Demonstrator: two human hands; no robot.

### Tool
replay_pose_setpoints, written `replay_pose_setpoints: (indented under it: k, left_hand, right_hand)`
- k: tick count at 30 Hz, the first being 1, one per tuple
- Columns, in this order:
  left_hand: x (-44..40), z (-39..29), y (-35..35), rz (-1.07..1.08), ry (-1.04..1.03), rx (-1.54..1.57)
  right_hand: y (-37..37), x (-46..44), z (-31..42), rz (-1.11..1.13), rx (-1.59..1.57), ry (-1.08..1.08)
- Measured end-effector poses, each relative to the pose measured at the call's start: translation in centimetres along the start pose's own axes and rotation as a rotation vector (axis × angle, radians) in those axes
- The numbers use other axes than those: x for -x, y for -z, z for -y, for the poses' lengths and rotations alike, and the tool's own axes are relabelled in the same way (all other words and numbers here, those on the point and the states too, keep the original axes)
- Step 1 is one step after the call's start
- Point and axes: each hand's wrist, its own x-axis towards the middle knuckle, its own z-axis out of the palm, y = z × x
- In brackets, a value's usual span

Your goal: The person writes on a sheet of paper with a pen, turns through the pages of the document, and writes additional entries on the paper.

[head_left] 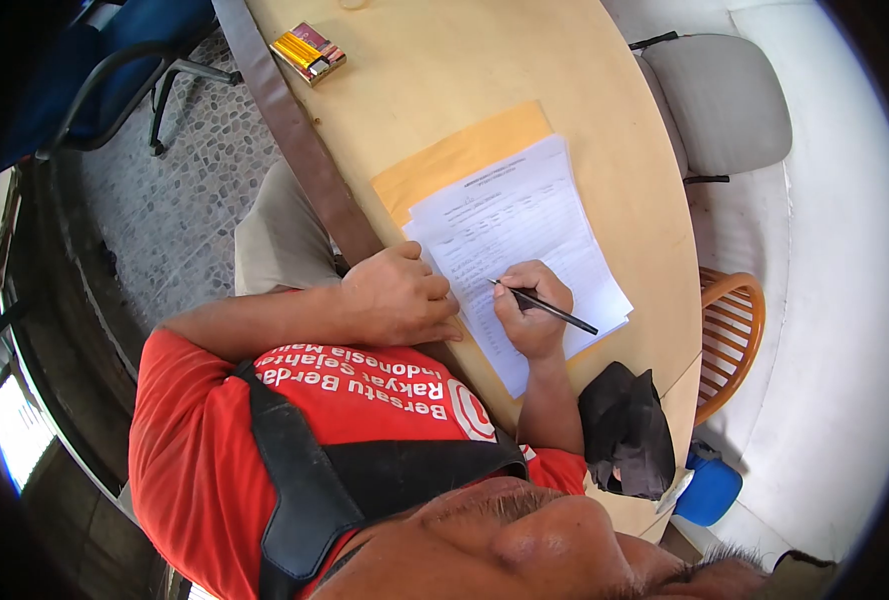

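My right hand [536, 306] grips a black pen [563, 315], its tip on the printed sheet. The sheet lies on top of a small stack of papers [505, 225] with a table of handwritten rows. Under the papers is a brown-yellow envelope [465, 150], showing along the top. My left hand [406, 294] rests with curled fingers at the papers' left edge, near the table's edge. Nothing shows in it, though its fingertips are partly hidden.
A yellow lighter [303, 50] lies on a small reddish pack [332, 56] on the wooden table [625, 180]. A black bag [627, 430] sits by my right forearm. Beyond the table stand a grey chair [725, 105] and a wooden chair [733, 345]; a blue chair [150, 40] is at upper left.
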Motion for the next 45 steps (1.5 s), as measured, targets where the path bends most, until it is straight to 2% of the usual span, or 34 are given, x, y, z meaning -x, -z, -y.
replay_pose_setpoints:
  k: [6, 9, 19, 27, 45]
  left_hand:
    - [0.06, -0.6, -0.58, -0.116, 0.119, -0.008]
    - [-0.25, -0.85, -0.38, -0.035, 0.172, -0.019]
    - [-0.49, -0.91, -0.06, 0.015, 0.174, 0.004]
    - [-0.51, -0.95, -0.37, -0.126, 0.203, 0.004]
    - [-0.62, -0.91, -0.47, -0.09, 0.125, -0.053]
  right_hand:
    - [0.03, 0.2, -0.36, 0.001, -0.024, -0.012]
    - [0.01, 0.24, -0.27, -0.007, -0.035, -0.002]
    - [0.2, 0.21, -0.24, 0.019, -0.038, -0.039]
    - [0.15, 0.06, -0.25, 0.02, -0.046, 0.002]
    - [0.06, -0.11, -0.02, -0.022, -0.056, 0.017]
